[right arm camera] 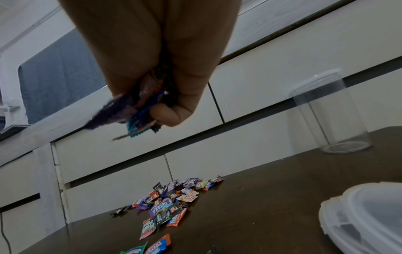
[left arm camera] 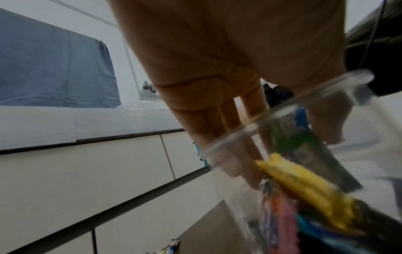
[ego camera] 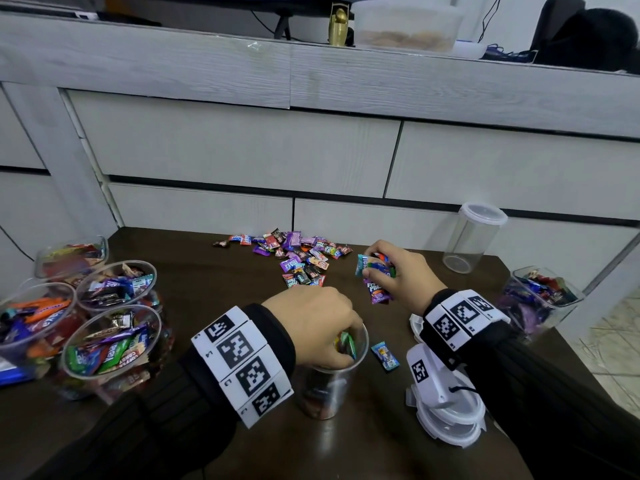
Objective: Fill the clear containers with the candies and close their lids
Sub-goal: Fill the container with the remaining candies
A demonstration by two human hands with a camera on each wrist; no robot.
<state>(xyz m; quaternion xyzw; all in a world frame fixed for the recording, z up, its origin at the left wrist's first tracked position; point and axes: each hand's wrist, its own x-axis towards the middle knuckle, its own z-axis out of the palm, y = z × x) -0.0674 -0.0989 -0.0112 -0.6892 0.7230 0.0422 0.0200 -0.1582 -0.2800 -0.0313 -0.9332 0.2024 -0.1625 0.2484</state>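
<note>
A clear round container point(ego camera: 325, 393) stands near the table's front, partly filled with wrapped candies point(left arm camera: 304, 189). My left hand point(ego camera: 346, 337) reaches into its mouth, fingers and thumb pinching a green and blue candy at the rim point(left arm camera: 228, 137). My right hand point(ego camera: 377, 271) hovers over the table further back and to the right, gripping a bunch of candies point(ego camera: 377, 292) whose purple and blue wrappers stick out of the fist point(right arm camera: 121, 111). A loose pile of candies point(ego camera: 298, 254) lies at the back of the table, also visible in the right wrist view point(right arm camera: 174, 202).
Several filled open containers point(ego camera: 114, 341) crowd the left edge, and another filled one point(ego camera: 540, 299) stands at the right edge. An empty lidded container point(ego camera: 471, 237) stands back right. White lids point(ego camera: 450, 420) are stacked front right. One candy point(ego camera: 385, 355) lies beside the container.
</note>
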